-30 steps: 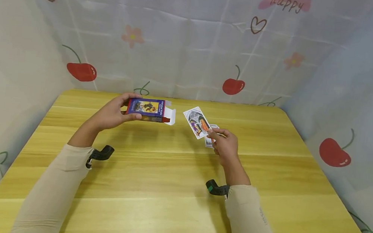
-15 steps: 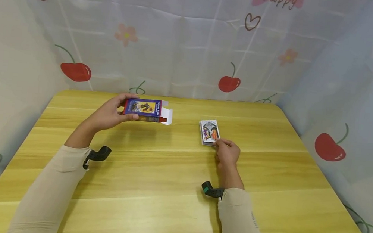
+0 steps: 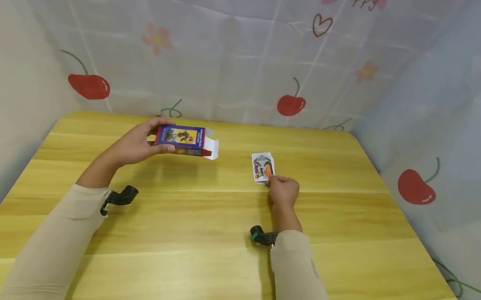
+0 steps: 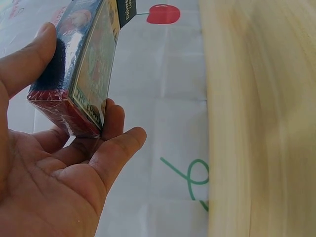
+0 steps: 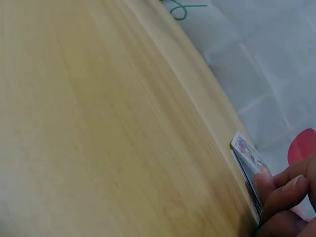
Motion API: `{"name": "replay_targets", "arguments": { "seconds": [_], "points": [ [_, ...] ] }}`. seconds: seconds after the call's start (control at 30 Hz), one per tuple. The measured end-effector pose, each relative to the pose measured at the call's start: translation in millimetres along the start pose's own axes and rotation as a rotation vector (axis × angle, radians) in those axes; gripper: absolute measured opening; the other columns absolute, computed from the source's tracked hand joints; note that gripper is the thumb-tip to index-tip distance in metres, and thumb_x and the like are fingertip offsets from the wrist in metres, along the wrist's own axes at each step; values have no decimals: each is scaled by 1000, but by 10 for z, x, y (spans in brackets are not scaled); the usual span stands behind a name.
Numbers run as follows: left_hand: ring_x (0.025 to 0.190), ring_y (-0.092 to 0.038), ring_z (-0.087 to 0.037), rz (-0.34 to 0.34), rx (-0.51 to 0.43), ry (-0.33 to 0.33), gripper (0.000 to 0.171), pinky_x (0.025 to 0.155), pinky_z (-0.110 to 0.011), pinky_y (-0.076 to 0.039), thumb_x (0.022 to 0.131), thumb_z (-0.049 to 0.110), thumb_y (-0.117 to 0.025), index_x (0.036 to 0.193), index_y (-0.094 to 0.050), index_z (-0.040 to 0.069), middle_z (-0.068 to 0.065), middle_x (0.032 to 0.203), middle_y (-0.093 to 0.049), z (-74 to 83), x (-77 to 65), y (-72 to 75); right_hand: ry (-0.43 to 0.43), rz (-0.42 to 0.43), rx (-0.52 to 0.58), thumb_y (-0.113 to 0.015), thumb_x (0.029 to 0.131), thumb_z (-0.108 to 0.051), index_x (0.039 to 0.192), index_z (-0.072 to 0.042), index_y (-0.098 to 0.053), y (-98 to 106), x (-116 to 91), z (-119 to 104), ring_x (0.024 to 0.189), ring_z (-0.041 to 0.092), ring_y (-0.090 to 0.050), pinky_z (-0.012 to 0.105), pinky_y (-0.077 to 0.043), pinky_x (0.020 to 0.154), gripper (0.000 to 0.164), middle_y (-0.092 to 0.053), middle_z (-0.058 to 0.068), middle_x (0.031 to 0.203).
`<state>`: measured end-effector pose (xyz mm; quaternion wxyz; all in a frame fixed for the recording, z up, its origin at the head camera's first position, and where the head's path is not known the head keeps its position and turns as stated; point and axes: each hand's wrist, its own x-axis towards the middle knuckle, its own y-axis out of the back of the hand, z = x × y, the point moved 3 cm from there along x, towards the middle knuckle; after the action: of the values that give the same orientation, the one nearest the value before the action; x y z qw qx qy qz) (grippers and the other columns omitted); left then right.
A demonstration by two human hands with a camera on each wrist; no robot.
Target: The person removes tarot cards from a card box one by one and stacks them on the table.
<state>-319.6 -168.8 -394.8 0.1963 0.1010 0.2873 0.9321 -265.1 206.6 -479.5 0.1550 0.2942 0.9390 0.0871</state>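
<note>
My left hand holds a purple tarot card box above the far left part of the table. Its white flap hangs out at the right end. In the left wrist view, the box sits between the thumb and the fingers. To the right, a small stack of tarot cards lies face up on the tabletop. My right hand pinches the near right corner of the upper card or cards; how many is hidden. In the right wrist view, fingers cover the near end of the stack.
The yellow wooden table reaches back to a pale curtain printed with cherries and flowers. Side curtains stand along the left and right. A black wrist mount sits on the left wrist, another mount on the right.
My right hand has lowered the picture card from the air onto the stack on the table, then shifted slightly left in view. The left hand still holds the box, nearly unmoved.
</note>
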Motion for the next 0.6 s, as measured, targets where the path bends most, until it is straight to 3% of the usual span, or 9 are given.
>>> {"name": "replay_targets", "arguments": {
  "seconds": [0.17,0.37,0.6],
  "points": [
    [125,-48,-32,-1,8,4,66,96,-43,-52,91,30,-71,146,-38,12,-17,139,-46,14,-3,21,17,18,-88,-58,90,-11,101,4,-73,-17,-3,-14,43,8,-44,22,-35,42,24,-66,1,63],
    [124,-48,-32,3,6,9,65,94,-37,-53,92,28,-71,146,-38,11,-16,140,-45,21,-11,32,27,-13,-160,-54,93,-14,108,3,-70,-23,15,-19,42,7,-46,21,-36,41,28,-66,0,63],
    [126,-47,-32,1,0,12,65,96,-39,-52,92,27,-71,146,-38,12,-16,142,-44,22,-5,18,36,-22,-207,-54,94,-16,107,2,-70,15,62,4,42,8,-47,22,-36,41,28,-66,-1,61]
  ]
}}
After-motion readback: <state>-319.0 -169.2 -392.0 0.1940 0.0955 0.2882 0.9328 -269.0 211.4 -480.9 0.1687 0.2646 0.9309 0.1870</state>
